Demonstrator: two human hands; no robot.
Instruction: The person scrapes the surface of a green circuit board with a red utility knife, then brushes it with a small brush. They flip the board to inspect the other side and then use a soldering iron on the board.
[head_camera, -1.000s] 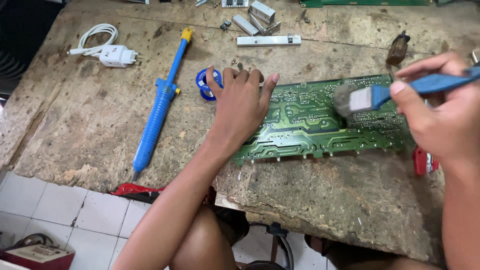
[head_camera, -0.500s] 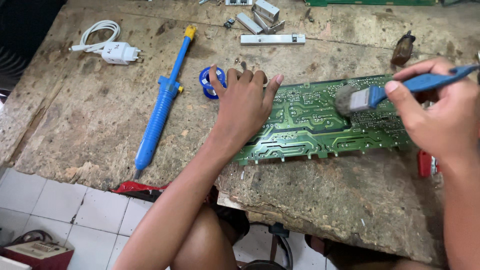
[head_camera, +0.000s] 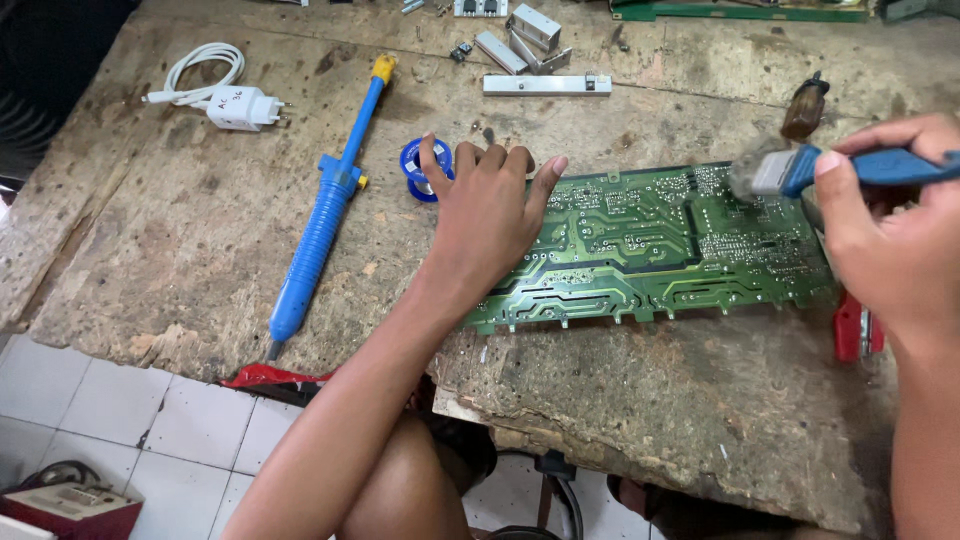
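Note:
A green circuit board (head_camera: 660, 250) lies solder side up on the worn wooden workbench (head_camera: 180, 220). My left hand (head_camera: 487, 215) rests flat on the board's left end, fingers spread, pressing it down. My right hand (head_camera: 890, 240) grips the blue handle of a small brush (head_camera: 790, 172), whose grey bristles touch the board's upper right area. A small blue solder spool (head_camera: 415, 170) sits just beyond my left fingertips.
A blue desoldering pump (head_camera: 325, 215) with a yellow tip lies left of the board. A white charger with coiled cable (head_camera: 225, 100) sits at the far left. Metal brackets (head_camera: 535, 50) and a small brown bottle (head_camera: 803, 110) lie at the back. A red tool (head_camera: 858, 330) lies under my right wrist.
The brush has shifted slightly across the upper right of the board. My left hand stays pressed on the board's left end.

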